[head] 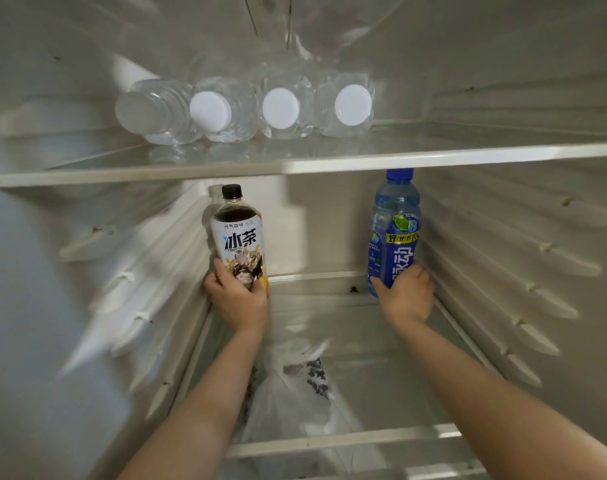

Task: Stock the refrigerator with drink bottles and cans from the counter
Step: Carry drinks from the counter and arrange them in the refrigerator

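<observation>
I am looking into an open refrigerator. My left hand [238,299] grips the lower part of an iced tea bottle [238,237] with a black cap and white label, held upright at the back left of the lower glass shelf [329,327]. My right hand [407,292] grips the base of a blue sports drink bottle [394,230], upright at the back right of the same shelf. Its cap sits just under the upper shelf edge. Whether either bottle's base rests on the shelf is hidden by my hands.
On the upper glass shelf [433,154] several clear water bottles [281,109] lie on their sides, white caps toward me. Below the lower shelf a white plastic bag [295,393] shows through the glass. Ribbed side walls with shelf rails flank both hands.
</observation>
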`<state>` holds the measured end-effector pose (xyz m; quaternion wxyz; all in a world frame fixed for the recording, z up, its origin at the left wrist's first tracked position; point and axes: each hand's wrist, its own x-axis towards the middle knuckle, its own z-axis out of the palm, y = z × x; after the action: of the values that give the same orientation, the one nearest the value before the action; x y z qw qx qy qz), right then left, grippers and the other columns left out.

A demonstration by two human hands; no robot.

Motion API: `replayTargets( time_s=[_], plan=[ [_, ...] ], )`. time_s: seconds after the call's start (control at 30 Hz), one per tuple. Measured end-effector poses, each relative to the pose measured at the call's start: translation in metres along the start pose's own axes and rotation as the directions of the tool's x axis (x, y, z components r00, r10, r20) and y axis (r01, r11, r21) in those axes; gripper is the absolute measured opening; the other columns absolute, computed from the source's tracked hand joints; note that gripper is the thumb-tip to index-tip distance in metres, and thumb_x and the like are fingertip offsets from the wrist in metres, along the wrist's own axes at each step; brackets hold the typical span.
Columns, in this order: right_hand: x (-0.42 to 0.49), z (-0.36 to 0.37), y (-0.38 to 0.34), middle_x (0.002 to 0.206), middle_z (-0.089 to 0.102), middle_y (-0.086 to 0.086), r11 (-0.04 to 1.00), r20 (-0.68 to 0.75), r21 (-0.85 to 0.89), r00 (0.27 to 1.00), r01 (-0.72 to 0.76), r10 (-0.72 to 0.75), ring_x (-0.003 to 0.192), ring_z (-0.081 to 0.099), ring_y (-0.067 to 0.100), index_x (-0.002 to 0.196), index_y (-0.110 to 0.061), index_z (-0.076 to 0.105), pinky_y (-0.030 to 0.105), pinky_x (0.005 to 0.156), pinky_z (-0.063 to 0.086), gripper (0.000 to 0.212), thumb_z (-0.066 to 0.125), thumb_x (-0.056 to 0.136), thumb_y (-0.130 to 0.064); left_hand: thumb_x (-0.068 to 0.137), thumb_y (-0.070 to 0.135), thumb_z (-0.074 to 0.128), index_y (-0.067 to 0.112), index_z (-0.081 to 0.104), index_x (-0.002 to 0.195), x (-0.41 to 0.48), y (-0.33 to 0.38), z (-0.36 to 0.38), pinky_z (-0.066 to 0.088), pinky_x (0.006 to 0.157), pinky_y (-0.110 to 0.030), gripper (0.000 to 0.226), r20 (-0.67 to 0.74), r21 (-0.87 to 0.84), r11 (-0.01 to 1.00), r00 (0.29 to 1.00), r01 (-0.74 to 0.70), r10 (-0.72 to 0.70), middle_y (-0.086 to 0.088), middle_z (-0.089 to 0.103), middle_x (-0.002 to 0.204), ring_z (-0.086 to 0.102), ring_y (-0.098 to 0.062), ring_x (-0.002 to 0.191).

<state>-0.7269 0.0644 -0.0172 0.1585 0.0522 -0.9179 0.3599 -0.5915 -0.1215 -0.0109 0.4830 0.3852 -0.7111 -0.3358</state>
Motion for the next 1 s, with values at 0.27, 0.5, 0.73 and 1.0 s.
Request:
replayTargets(
  time_s=[0.27,0.5,0.73,1.0],
  plan=[
    [0.016,0.009,-0.001,0.124,0.049,0.024,1.0,-0.019,-0.026,1.0,0.0,0.0,0.114,0.047,0.039,0.121,0.005,0.04,0.041,0.095,0.037,0.068,0.072,0.079,-0.038,0.082,0.004,0.062,0.002,0.02,0.149,0.014,-0.008,0.003,0.024,0.109,-0.031,0.079,0.037,-0.035,0.999,0.999,0.035,-0.034,-0.021,0.027,0.148,0.029,-0.033,0.136],
    [0.01,0.014,0.003,0.126,0.047,0.024,0.999,-0.034,0.037,0.999,-0.031,0.032,0.113,0.047,0.041,0.125,0.005,0.039,0.044,0.092,0.038,0.069,0.073,0.08,-0.033,0.081,0.0,0.062,0.003,0.023,0.149,0.013,-0.008,0.004,0.02,0.11,-0.028,0.078,0.013,-0.078,0.994,0.997,0.076,-0.075,-0.02,0.03,0.147,0.028,-0.031,0.137],
    [0.01,0.007,0.001,0.131,0.044,0.023,0.989,0.029,0.13,0.997,-0.068,0.065,0.118,0.047,0.04,0.13,0.004,0.035,0.044,0.093,0.041,0.073,0.075,0.078,-0.027,0.08,-0.003,0.062,-0.003,0.026,0.145,0.014,-0.01,0.001,0.022,0.112,-0.03,0.075,0.047,-0.116,0.992,0.998,0.042,-0.036,-0.024,0.034,0.144,0.031,-0.034,0.135],
    [-0.014,-0.023,0.01,0.128,0.048,0.023,0.947,0.142,0.302,0.988,-0.104,0.063,0.119,0.048,0.038,0.124,0.005,0.043,0.042,0.09,0.044,0.059,0.071,0.08,-0.022,0.077,-0.008,0.059,-0.005,0.05,0.126,0.006,-0.006,-0.013,0.043,0.102,-0.044,0.049,0.177,-0.218,0.968,0.981,0.124,-0.086,-0.023,0.057,0.124,0.052,-0.035,0.12]
  ],
)
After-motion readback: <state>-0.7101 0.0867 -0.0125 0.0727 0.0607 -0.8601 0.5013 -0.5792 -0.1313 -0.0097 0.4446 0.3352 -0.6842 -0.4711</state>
